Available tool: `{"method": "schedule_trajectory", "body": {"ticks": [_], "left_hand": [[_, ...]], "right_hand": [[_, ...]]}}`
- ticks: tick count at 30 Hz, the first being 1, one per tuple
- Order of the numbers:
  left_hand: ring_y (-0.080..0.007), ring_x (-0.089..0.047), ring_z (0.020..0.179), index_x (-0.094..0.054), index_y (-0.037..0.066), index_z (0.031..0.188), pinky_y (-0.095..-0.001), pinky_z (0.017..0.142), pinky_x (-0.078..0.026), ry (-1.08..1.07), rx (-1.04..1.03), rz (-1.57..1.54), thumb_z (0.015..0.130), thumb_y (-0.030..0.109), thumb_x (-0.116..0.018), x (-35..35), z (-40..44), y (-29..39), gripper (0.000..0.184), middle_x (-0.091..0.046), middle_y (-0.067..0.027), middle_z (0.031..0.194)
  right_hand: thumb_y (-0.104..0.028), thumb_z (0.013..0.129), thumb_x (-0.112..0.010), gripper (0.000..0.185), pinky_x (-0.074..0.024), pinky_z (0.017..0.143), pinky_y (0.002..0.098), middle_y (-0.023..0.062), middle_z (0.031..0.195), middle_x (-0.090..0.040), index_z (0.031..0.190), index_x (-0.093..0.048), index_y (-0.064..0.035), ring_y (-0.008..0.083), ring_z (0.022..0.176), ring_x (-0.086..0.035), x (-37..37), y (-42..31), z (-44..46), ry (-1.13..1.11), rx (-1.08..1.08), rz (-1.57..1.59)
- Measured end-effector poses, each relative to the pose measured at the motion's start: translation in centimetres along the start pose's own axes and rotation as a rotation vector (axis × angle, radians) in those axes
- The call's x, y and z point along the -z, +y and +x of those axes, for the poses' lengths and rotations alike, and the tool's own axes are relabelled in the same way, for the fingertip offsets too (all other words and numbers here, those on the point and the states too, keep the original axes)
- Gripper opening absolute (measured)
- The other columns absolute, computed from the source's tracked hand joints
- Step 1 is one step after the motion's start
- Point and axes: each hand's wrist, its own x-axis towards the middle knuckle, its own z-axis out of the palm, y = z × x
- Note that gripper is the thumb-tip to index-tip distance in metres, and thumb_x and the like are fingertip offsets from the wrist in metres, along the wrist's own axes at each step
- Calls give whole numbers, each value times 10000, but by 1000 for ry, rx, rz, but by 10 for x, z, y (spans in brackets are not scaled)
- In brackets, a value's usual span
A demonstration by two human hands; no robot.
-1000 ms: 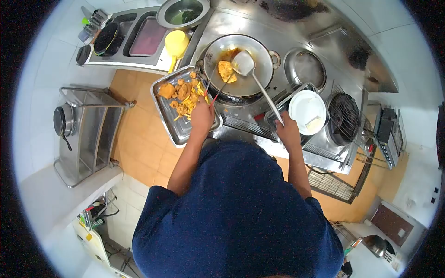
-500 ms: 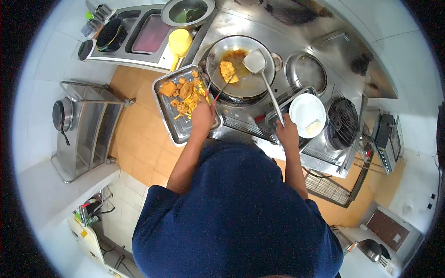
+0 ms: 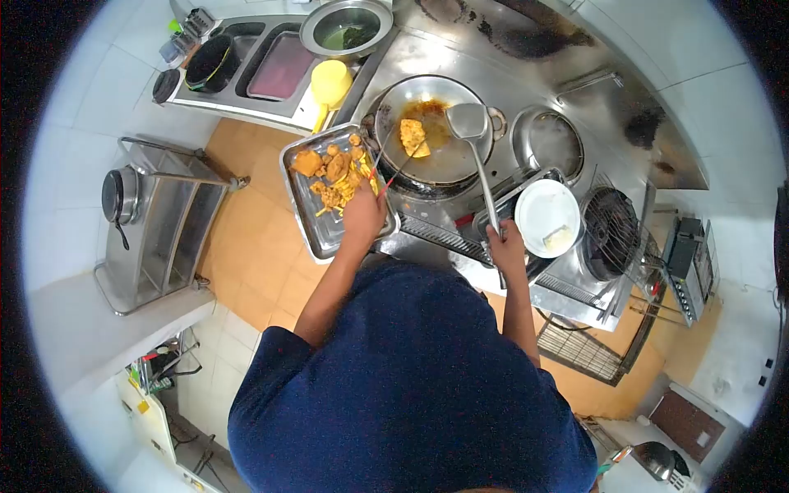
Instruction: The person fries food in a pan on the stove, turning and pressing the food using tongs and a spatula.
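My left hand (image 3: 362, 216) is closed over the metal tray (image 3: 325, 247), around a pair of thin chopsticks (image 3: 389, 186), red near the fingers and dark toward the tips. Their spread tips reach over the wok rim. Fried pieces (image 3: 335, 167) and yellow strips (image 3: 331, 197) lie in the tray, partly hidden by the hand. In the wok (image 3: 440, 168), a golden fried piece (image 3: 412, 136) sits beside brown oily liquid. My right hand (image 3: 506, 246) grips the handle of a metal wok spatula (image 3: 468, 122), whose blade rests at the wok's right inner side.
A white plate (image 3: 546, 207) with a pale piece on it stands right of my right hand. Behind it is a round lidded pan (image 3: 549, 145); further right, a black grill (image 3: 609, 232). A yellow ladle (image 3: 330, 83) and a steel bowl (image 3: 348, 10) sit left of the wok.
The whole view has shifted slightly, so the counter appears lower and further right. The spatula blade has moved a little right in the wok. Both hands keep their holds.
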Motion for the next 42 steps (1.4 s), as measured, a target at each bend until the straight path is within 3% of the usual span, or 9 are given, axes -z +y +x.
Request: {"method": "schedule_trajectory", "body": {"ticks": [5, 9, 12, 15, 19, 25, 30, 36, 42], "left_hand": [[-438, -666, 719, -498, -63, 1121, -527, 617, -517, 12, 2, -72, 918, 318, -617, 3, -8, -8, 448, -654, -267, 825], [-415, -663, 734, -518, -60, 1154, -510, 634, -504, -12, 32, -155, 912, 352, -627, 9, -16, -12, 490, -659, -237, 813], [-399, -658, 759, -535, -36, 1152, -491, 651, -504, -11, 62, -169, 908, 372, -628, 11, -22, -10, 484, -666, -202, 814], [-400, -656, 745, -538, -35, 1143, -492, 644, -502, -22, 72, -136, 910, 376, -624, 14, -22, -5, 480, -665, -200, 804], [-343, -651, 633, -569, -31, 1038, -447, 573, -497, 40, 16, -179, 908, 383, -647, 8, -18, -8, 441, -664, -169, 771], [-82, -531, 488, -606, -4, 993, -241, 452, -416, -354, 426, -951, 941, 399, -640, 9, -4, -5, 408, -646, -43, 764], [-83, -536, 498, -617, 8, 1043, -225, 454, -408, -401, 498, -1070, 966, 392, -604, 0, -1, -4, 392, -673, -57, 814], [-86, -546, 515, -601, 3, 1076, -225, 453, -411, -394, 515, -1153, 968, 403, -599, 3, 4, 2, 414, -677, -59, 837], [-73, -541, 523, -605, 18, 1078, -215, 456, -403, -313, 468, -1148, 954, 421, -613, 10, 10, 5, 421, -670, -47, 827]], "right_hand": [[-269, 924, -686, 306, -349, 359, 259, 45, 653, -599, 1076, -550, -41, 78, 415, -476, -7, -16, -18, -132, -207, 492], [-235, 911, -660, 285, -483, 527, 446, 177, 710, -643, 1084, -566, -28, 336, 556, -617, -11, 2, -12, 56, 91, 25], [-200, 930, -629, 276, -478, 521, 449, 202, 715, -663, 1135, -561, -28, 343, 575, -648, 14, -21, -9, 176, 233, -232], [-221, 918, -607, 266, -506, 689, 538, 272, 834, -662, 1120, -577, -51, 483, 795, -639, 40, -63, -12, 131, 22, -299], [-218, 922, -599, 280, -512, 696, 559, 273, 849, -668, 1157, -559, -71, 481, 814, -648, 43, -60, -7, 130, 8, -428], [-230, 907, -618, 324, -508, 750, 557, 286, 931, -666, 1174, -561, -55, 486, 860, -643, 27, -52, -10, 45, -50, -407], [-212, 864, -683, 340, -514, 749, 521, 286, 911, -670, 1141, -613, -28, 497, 844, -641, 15, -13, -4, 41, 101, -162], [-204, 887, -648, 324, -503, 658, 472, 263, 807, -667, 1134, -602, 2, 426, 734, -666, 33, -44, -8, 122, 104, -229], [-183, 894, -623, 296, -509, 722, 522, 294, 874, -662, 1132, -577, -14, 484, 830, -641, 9, -39, -9, -2, 107, -344]]}}
